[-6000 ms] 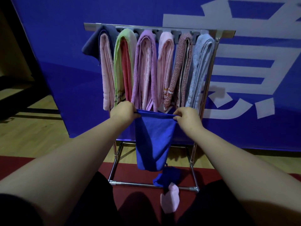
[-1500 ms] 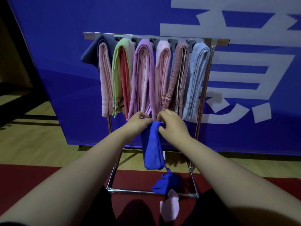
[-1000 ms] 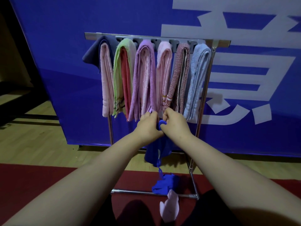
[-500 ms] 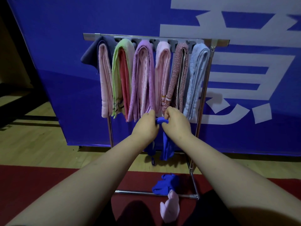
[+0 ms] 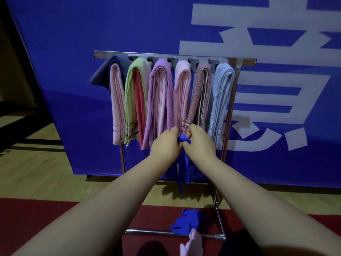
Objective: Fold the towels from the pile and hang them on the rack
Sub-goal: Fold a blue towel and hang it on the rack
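Observation:
A folded blue towel (image 5: 186,167) hangs in a narrow strip between my two hands. My left hand (image 5: 166,145) and my right hand (image 5: 200,143) both grip its top fold, close together, just below the hanging towels. The metal rack (image 5: 245,60) stands ahead with several folded towels over its top bars: pink (image 5: 116,104), green with red (image 5: 135,100), purple (image 5: 159,100), pale pink (image 5: 182,95), speckled brown (image 5: 201,97), light blue (image 5: 220,100). On the floor by the rack's base lie a crumpled blue towel (image 5: 184,224) and a pink towel (image 5: 191,246).
A large blue banner (image 5: 73,71) with white characters stands right behind the rack. The rack's lower bar (image 5: 147,231) rests on a red mat (image 5: 36,218); wooden floor (image 5: 36,172) lies beyond. A dark opening is at the far left.
Six seconds ago the blue towel hung wide between my parted hands. My hands have come together, folding it into a narrow strip, and lifted it slightly toward the rack.

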Motion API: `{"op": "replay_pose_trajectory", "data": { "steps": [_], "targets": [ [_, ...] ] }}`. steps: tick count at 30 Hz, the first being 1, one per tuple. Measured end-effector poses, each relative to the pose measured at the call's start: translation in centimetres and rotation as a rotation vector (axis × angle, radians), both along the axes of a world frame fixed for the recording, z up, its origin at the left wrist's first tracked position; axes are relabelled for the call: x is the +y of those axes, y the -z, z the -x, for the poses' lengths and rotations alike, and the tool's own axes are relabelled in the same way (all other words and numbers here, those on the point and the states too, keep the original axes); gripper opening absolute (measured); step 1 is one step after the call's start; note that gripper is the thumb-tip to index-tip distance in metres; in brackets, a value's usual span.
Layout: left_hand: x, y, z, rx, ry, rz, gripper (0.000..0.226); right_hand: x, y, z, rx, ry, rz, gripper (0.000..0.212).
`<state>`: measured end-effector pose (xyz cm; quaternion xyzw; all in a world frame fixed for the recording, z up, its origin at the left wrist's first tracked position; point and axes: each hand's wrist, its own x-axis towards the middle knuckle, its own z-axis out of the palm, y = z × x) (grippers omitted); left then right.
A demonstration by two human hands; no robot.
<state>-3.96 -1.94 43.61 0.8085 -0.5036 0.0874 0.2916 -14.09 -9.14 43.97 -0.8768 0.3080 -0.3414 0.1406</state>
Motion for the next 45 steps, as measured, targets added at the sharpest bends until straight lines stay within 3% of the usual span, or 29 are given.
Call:
{"op": "replay_pose_trajectory", "data": {
  "steps": [6,12,17,22,28,34,39,45],
  "targets": [
    [-1.9,-3.3,-0.5,-0.005,-0.005,0.107,0.020,-2.0,-2.4,-1.5,-0.076,0.094,0.058,0.032],
    [-3.8,-7.4,-1.6,-0.061,-0.055,0.144,0.019,-4.1,-6.5,-3.2,-0.184,0.078,-0.016,0.016],
    [-5.5,-10.5,-3.5,-0.073,-0.106,0.212,0.022,-5.1,-11.1,-4.7,-0.244,0.036,0.053,0.020],
    [-6.8,-14.1,-4.6,-0.052,-0.093,0.402,0.013,-6.3,-14.6,-5.8,-0.364,-0.011,0.126,0.017],
    [-9.2,-18.4,-6.2,0.003,0.012,0.583,0.019,-8.5,-18.4,-7.6,-0.402,-0.030,0.151,0.020],
    [-11.1,-20.8,-8.8,-0.043,-0.067,0.496,0.022,-10.5,-20.3,-10.1,-0.218,0.044,0.268,0.019],
    [-12.8,-19.9,-10.3,-0.115,-0.146,0.218,0.016,-11.8,-20.6,-11.6,0.044,0.123,0.312,0.027],
    [-14.3,-17.4,-10.4,-0.280,-0.201,0.171,0.026,-12.7,-19.5,-11.4,0.122,0.180,0.349,0.034]
  ]
}}
